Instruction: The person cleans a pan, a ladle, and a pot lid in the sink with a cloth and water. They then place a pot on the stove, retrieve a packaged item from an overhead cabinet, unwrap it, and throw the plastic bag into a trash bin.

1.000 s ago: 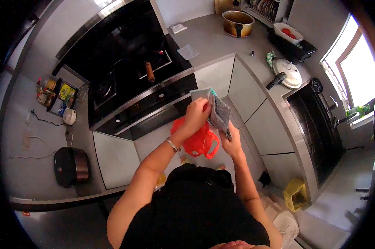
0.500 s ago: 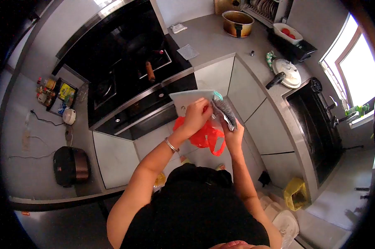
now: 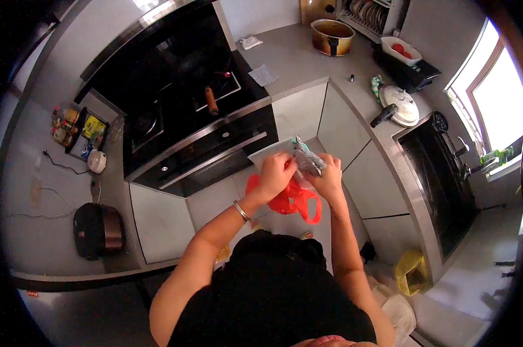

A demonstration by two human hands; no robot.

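Note:
My right hand is wrapped round a crinkled grey and silver packet with a teal strip at its top. Close to the packet's left side, my left hand has its fingers pinched together; what lies in them is hidden. A pale flat sheet or bag sticks out behind the left hand, and I cannot tell whether it joins the packet. Below both hands hangs a red plastic bag with one handle loop loose; where it is held does not show.
Ahead is a black stove with a wooden-handled pan. On the right counter stand a pot, a pot lid and a sink. A rice cooker is at left, a yellow bag at lower right.
The packet has turned more upright, and its pale sheet has dropped lower and shifted right. My right hand has risen along the packet. The red bag has swung slightly right.

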